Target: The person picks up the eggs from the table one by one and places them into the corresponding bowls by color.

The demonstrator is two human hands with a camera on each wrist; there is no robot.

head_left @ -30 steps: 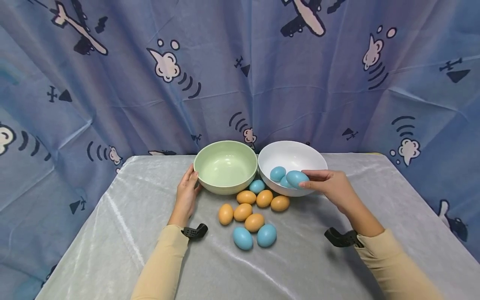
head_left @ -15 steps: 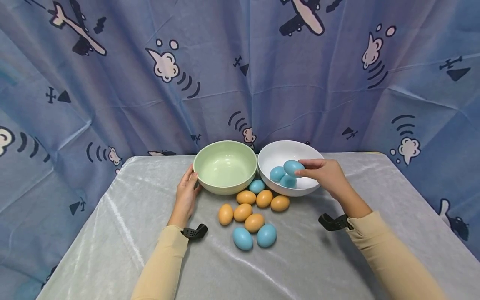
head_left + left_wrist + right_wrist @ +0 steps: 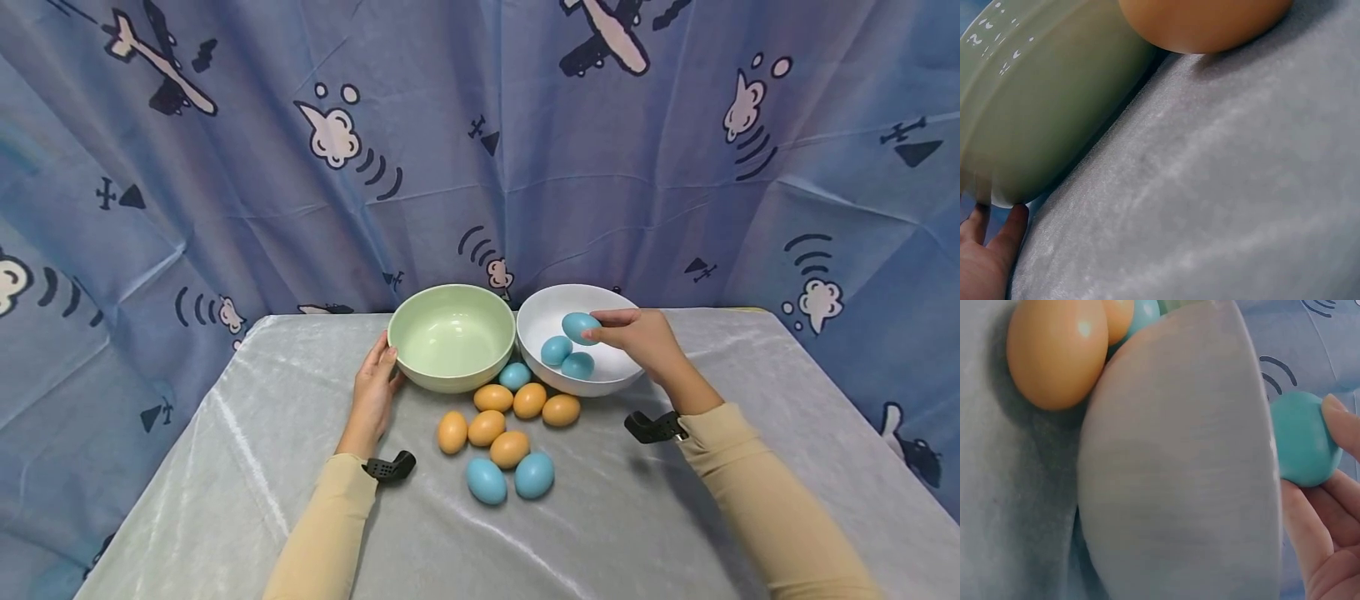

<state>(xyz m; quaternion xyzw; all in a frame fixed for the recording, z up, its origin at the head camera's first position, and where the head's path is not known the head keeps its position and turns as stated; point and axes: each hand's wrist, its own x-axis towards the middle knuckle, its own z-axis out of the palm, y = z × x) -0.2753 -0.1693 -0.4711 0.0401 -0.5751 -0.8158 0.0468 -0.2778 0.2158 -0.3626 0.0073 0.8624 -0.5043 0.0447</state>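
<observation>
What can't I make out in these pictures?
Head view: part of the white bowl, hidden by the right hand.
Left wrist view: part of an orange egg, cut off by the upper edge.
Right wrist view: two blue eggs in the bowl, hidden by its wall.

Right hand (image 3: pixel 643 340) pinches blue egg (image 3: pixel 580 328) in or over white bowl (image 3: pixel 538 318), height unclear, two more blue eggs (image 3: pixel 557 351) inside, left hand (image 3: pixel 372 392) touching green bowl (image 3: pixel 450 333).
</observation>
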